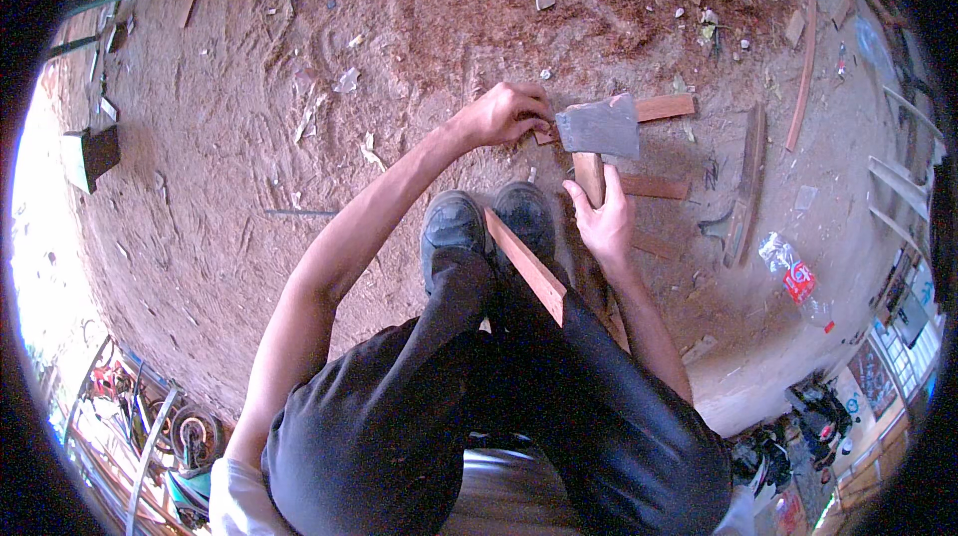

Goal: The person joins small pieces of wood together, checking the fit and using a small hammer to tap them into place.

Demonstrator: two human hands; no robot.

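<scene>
My right hand (pixel 606 222) grips a hatchet (pixel 599 127) by its wooden handle, close below the broad grey head. Ahead of my shoes, my left hand (pixel 509 115) has its fingers curled down on the near-left end of a reddish wooden strip (pixel 667 108). The hatchet head hides the strip's middle, and my fingers cover part of its end. A second wooden piece (pixel 654 186) lies on the ground just right of the hatchet handle. Another cut strip (pixel 526 267) slants from between my shoes up against my right leg.
Wood scraps and litter are scattered over the dirt floor (pixel 230 137). To the right lie a curved wooden piece (pixel 746 187) and a clear plastic bottle with a red label (pixel 795 278). A dark box-like object (pixel 92 157) stands far left; a motorcycle wheel (pixel 197 433) shows lower left.
</scene>
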